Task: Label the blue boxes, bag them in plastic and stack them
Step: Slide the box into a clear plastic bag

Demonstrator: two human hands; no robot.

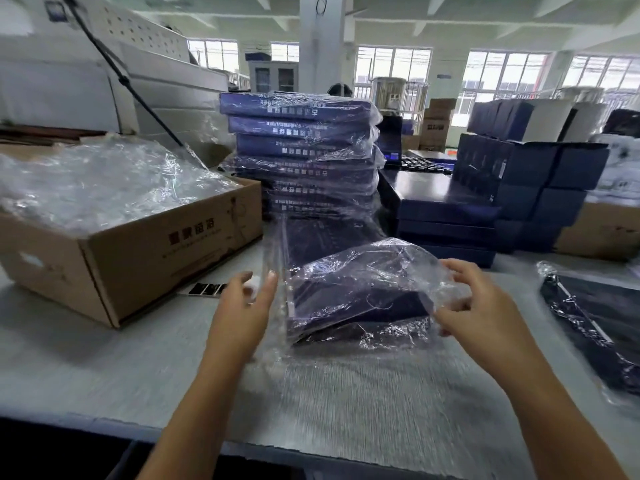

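The blue box (353, 292) lies inside a clear plastic bag (381, 258) on the surface (104, 368), between the two grips, its right end raised.

Left grip (242, 306): fingers nearly straight and spread, fingertips against the left edge of the bag. Motion blur hides whether any film is caught between them.

Right grip (481, 306): thumb and fingers curled, pinching the loose film at the right end of the bag.

Directly beyond the grips stands a stack of bagged boxes (304, 150), touching the far end of the held bag. Left of the left grip sits a cardboard carton (145, 251) filled with loose plastic bags (97, 181); a dark label strip (207, 289) lies between carton and left grip. Beyond the right grip are unbagged blue boxes (446, 209), stacked. Well right of the right grip lies another bagged dark item (595, 323).
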